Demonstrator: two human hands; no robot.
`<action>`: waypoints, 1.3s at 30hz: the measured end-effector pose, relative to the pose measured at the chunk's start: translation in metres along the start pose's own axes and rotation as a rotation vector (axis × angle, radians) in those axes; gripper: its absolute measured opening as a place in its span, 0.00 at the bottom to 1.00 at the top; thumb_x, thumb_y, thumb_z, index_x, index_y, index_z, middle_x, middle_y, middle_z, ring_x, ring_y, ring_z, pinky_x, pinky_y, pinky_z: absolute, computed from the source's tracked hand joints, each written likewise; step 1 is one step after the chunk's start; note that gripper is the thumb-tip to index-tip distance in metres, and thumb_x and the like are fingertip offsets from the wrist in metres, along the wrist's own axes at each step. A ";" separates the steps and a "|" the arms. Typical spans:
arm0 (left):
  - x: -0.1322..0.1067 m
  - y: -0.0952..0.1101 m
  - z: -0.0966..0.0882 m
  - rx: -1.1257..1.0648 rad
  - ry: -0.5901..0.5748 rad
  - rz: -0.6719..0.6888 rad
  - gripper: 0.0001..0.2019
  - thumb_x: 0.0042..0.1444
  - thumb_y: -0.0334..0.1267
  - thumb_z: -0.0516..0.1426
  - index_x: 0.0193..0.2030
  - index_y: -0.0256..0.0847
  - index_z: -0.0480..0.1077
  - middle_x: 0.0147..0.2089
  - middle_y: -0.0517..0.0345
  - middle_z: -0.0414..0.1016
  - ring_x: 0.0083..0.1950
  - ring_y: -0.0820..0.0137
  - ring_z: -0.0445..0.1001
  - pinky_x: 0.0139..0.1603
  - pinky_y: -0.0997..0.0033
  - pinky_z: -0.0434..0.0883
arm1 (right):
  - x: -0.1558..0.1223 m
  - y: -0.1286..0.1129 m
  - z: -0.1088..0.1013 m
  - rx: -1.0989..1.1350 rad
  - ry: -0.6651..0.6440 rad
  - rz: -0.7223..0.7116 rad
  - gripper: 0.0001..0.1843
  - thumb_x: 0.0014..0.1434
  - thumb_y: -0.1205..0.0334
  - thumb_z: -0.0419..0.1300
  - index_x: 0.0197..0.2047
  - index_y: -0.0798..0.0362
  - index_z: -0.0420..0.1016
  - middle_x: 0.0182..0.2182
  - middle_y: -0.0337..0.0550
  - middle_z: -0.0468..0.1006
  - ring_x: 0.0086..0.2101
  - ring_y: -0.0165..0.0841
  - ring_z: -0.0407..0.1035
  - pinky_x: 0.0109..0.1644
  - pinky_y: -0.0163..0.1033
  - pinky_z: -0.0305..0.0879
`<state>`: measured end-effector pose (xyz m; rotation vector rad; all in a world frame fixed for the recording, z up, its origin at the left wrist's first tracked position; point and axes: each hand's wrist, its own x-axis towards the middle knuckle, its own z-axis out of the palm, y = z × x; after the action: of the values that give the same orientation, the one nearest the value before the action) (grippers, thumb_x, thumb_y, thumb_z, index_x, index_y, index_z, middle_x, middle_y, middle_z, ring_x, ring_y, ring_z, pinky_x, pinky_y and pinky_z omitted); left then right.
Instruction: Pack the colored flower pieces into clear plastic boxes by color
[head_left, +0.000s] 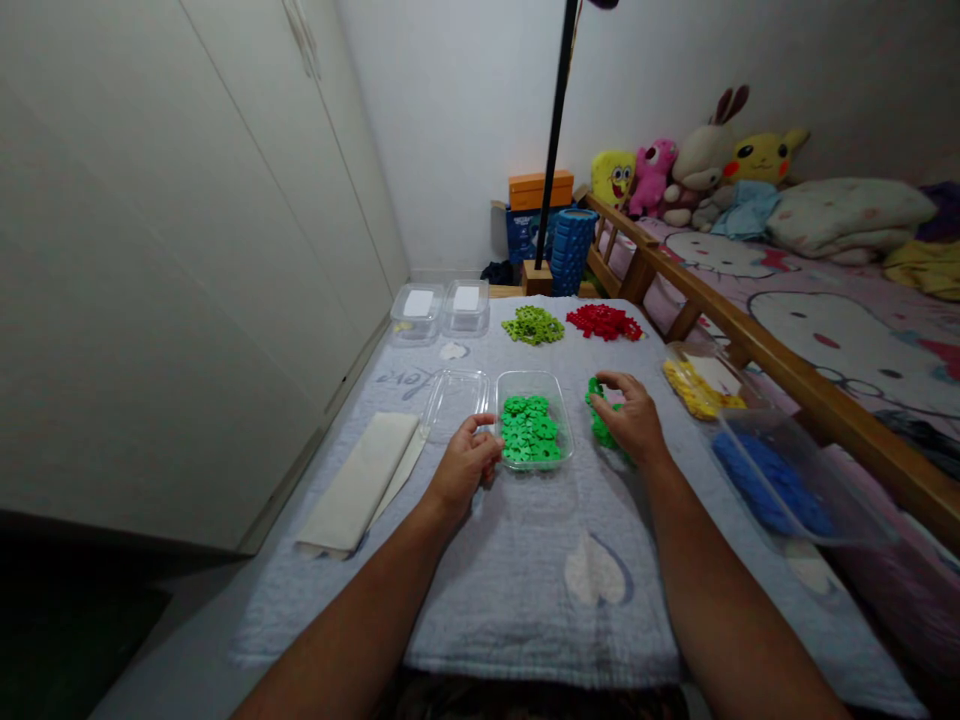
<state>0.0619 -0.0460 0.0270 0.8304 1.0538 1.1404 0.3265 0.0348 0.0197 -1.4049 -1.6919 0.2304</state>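
Note:
A clear plastic container (534, 381) in the middle of the table holds many flat green notched discs (529, 425), like interlocking building pieces. My left hand (471, 458) is at the container's left wall, fingers curled with the thumb and index finger against its side. To the right of the container, my right hand (634, 415) pinches a green disc (595, 386) between thumb and fingers. More green discs (602, 430) lie under that hand, partly hidden by it. A clear lid (456, 400) rests left of the container.
Behind are a lime-green pile (533, 325), a red pile (604, 321) and two clear boxes (417, 312) (466, 306). Boxes of yellow pieces (697, 390) and blue pieces (769, 485) stand right, by the wooden bed rail (705, 300). A folded cream cloth (364, 480) lies left.

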 end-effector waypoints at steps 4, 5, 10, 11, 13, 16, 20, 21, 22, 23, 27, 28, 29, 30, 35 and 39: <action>0.000 -0.001 0.000 0.005 0.002 0.006 0.24 0.47 0.42 0.64 0.49 0.42 0.63 0.21 0.74 0.62 0.18 0.79 0.53 0.18 0.79 0.54 | -0.006 -0.034 0.003 0.127 -0.055 -0.134 0.12 0.57 0.57 0.61 0.44 0.49 0.79 0.45 0.47 0.81 0.49 0.43 0.72 0.57 0.50 0.64; 0.000 -0.001 0.000 0.007 0.003 0.005 0.24 0.47 0.42 0.64 0.50 0.42 0.63 0.21 0.74 0.62 0.18 0.79 0.53 0.18 0.79 0.54 | -0.007 -0.041 0.004 0.134 -0.079 -0.165 0.12 0.57 0.58 0.61 0.44 0.48 0.79 0.45 0.46 0.82 0.49 0.43 0.71 0.58 0.51 0.64; 0.001 0.000 0.000 0.011 0.003 0.002 0.24 0.46 0.42 0.65 0.49 0.42 0.63 0.21 0.74 0.62 0.17 0.80 0.54 0.19 0.79 0.55 | -0.012 -0.055 0.009 0.079 -0.189 -0.228 0.11 0.59 0.59 0.63 0.46 0.45 0.80 0.47 0.44 0.83 0.52 0.44 0.69 0.59 0.53 0.61; 0.001 0.000 0.000 0.008 0.002 0.002 0.24 0.46 0.42 0.65 0.49 0.43 0.63 0.21 0.75 0.62 0.17 0.80 0.54 0.19 0.79 0.54 | -0.013 -0.055 0.010 0.058 -0.201 -0.229 0.11 0.59 0.59 0.63 0.46 0.45 0.80 0.47 0.44 0.83 0.52 0.45 0.68 0.59 0.54 0.60; 0.001 0.000 0.000 0.001 -0.001 0.001 0.24 0.46 0.42 0.65 0.49 0.43 0.63 0.21 0.75 0.61 0.17 0.80 0.54 0.19 0.79 0.54 | -0.013 -0.053 0.012 0.016 -0.211 -0.227 0.11 0.59 0.59 0.63 0.46 0.44 0.80 0.48 0.43 0.83 0.53 0.45 0.68 0.60 0.55 0.59; 0.001 -0.001 0.000 -0.009 -0.004 0.003 0.24 0.46 0.42 0.65 0.49 0.43 0.63 0.21 0.75 0.61 0.17 0.80 0.53 0.18 0.79 0.54 | -0.013 -0.051 0.016 -0.027 -0.193 -0.222 0.11 0.59 0.58 0.63 0.46 0.43 0.80 0.49 0.42 0.83 0.54 0.46 0.67 0.61 0.56 0.57; 0.001 -0.001 0.000 -0.005 0.005 0.006 0.24 0.46 0.42 0.65 0.49 0.43 0.63 0.21 0.75 0.61 0.17 0.80 0.53 0.19 0.79 0.54 | -0.010 -0.046 0.015 -0.025 -0.128 -0.209 0.10 0.61 0.57 0.62 0.45 0.45 0.80 0.52 0.44 0.82 0.55 0.46 0.67 0.62 0.56 0.56; 0.001 -0.001 0.000 -0.002 0.006 0.005 0.24 0.46 0.42 0.65 0.49 0.43 0.63 0.21 0.75 0.62 0.17 0.80 0.53 0.19 0.79 0.54 | -0.009 -0.044 0.013 -0.023 -0.105 -0.195 0.10 0.61 0.56 0.61 0.44 0.46 0.80 0.52 0.45 0.82 0.55 0.45 0.67 0.62 0.56 0.57; 0.001 -0.001 0.000 0.001 0.006 0.003 0.24 0.46 0.41 0.65 0.49 0.42 0.63 0.21 0.74 0.62 0.17 0.80 0.53 0.19 0.79 0.54 | -0.007 -0.041 0.011 -0.024 -0.080 -0.176 0.10 0.61 0.56 0.61 0.44 0.46 0.80 0.51 0.46 0.82 0.54 0.45 0.68 0.62 0.55 0.58; 0.001 -0.001 0.000 0.004 0.005 0.002 0.24 0.47 0.41 0.64 0.50 0.42 0.63 0.21 0.74 0.62 0.17 0.80 0.53 0.18 0.79 0.54 | -0.005 -0.038 0.008 -0.027 -0.052 -0.157 0.10 0.61 0.56 0.60 0.43 0.46 0.80 0.50 0.46 0.82 0.54 0.45 0.69 0.61 0.55 0.58; 0.001 -0.001 0.000 0.007 0.006 0.006 0.24 0.47 0.41 0.64 0.50 0.43 0.63 0.21 0.75 0.62 0.17 0.79 0.54 0.18 0.79 0.55 | 0.003 -0.015 -0.007 -0.055 0.091 -0.089 0.10 0.60 0.57 0.57 0.38 0.48 0.79 0.45 0.48 0.83 0.50 0.43 0.72 0.60 0.52 0.60; 0.001 -0.001 -0.001 0.004 0.004 0.009 0.24 0.47 0.41 0.64 0.50 0.43 0.63 0.21 0.75 0.62 0.17 0.80 0.54 0.18 0.79 0.55 | 0.005 -0.008 -0.010 -0.071 0.123 -0.059 0.10 0.59 0.58 0.57 0.37 0.49 0.79 0.44 0.49 0.83 0.49 0.43 0.73 0.60 0.51 0.60; 0.001 -0.002 -0.001 0.002 0.002 0.011 0.24 0.47 0.41 0.64 0.49 0.43 0.63 0.21 0.75 0.62 0.17 0.80 0.54 0.18 0.79 0.55 | 0.006 0.000 -0.013 -0.093 0.143 -0.020 0.10 0.59 0.58 0.56 0.37 0.50 0.78 0.43 0.49 0.82 0.48 0.43 0.73 0.59 0.51 0.61; 0.001 -0.002 -0.001 0.000 -0.001 0.013 0.23 0.47 0.41 0.64 0.49 0.43 0.63 0.21 0.75 0.62 0.17 0.80 0.54 0.19 0.79 0.55 | 0.007 0.007 -0.015 -0.121 0.146 0.026 0.10 0.58 0.59 0.56 0.36 0.50 0.78 0.42 0.50 0.82 0.47 0.44 0.73 0.59 0.51 0.61; 0.002 -0.002 -0.001 0.005 -0.005 0.015 0.23 0.47 0.41 0.64 0.49 0.43 0.63 0.21 0.75 0.61 0.17 0.80 0.53 0.18 0.79 0.54 | 0.003 0.024 -0.011 -0.336 -0.006 0.248 0.14 0.57 0.58 0.57 0.42 0.53 0.81 0.46 0.52 0.82 0.49 0.48 0.70 0.56 0.53 0.60; 0.001 -0.002 -0.001 0.005 -0.001 0.011 0.24 0.47 0.42 0.64 0.50 0.43 0.63 0.21 0.75 0.62 0.17 0.79 0.53 0.17 0.79 0.54 | -0.002 0.017 0.004 -0.487 -0.157 0.222 0.19 0.59 0.55 0.58 0.50 0.51 0.80 0.50 0.51 0.81 0.53 0.51 0.65 0.55 0.55 0.55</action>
<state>0.0615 -0.0451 0.0247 0.8418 1.0531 1.1471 0.3353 0.0398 0.0058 -1.9827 -1.7928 0.0505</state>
